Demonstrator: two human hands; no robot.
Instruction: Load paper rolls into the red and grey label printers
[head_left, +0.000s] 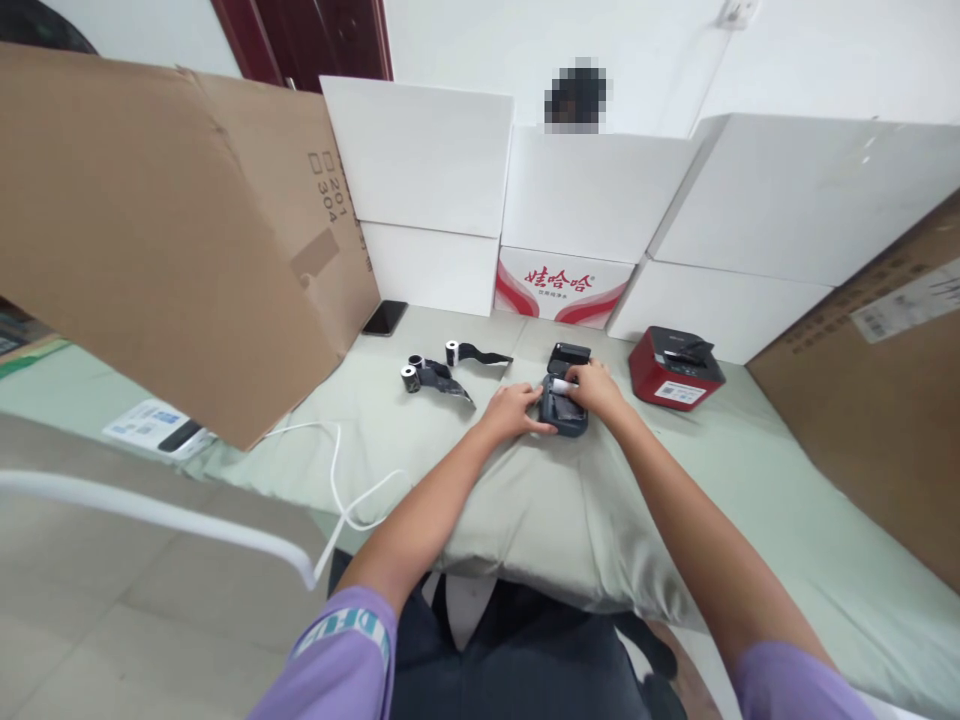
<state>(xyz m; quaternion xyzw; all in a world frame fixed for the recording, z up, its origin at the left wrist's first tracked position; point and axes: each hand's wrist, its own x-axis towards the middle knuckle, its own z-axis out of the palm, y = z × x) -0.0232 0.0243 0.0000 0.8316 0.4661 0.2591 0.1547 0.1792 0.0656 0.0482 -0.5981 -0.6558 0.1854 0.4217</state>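
A small dark portable printer (568,420) lies on the cloth in front of me with its lid (571,354) raised at the back. My left hand (516,411) grips its left side, thumb along the front edge. Inside the compartment sits a white paper roll (559,386), and the fingers of my right hand (592,388) are closed on its right end. Left of the printer lie several small rolls with dark strips trailing from them, among them a front roll (410,378) and a back roll (452,352).
A red and black box-shaped device (677,370) stands to the right, a black phone (385,318) at the back left. White boxes (431,160) wall off the back; brown cardboard panels (187,220) flank both sides. A white cable (337,490) hangs over the left edge.
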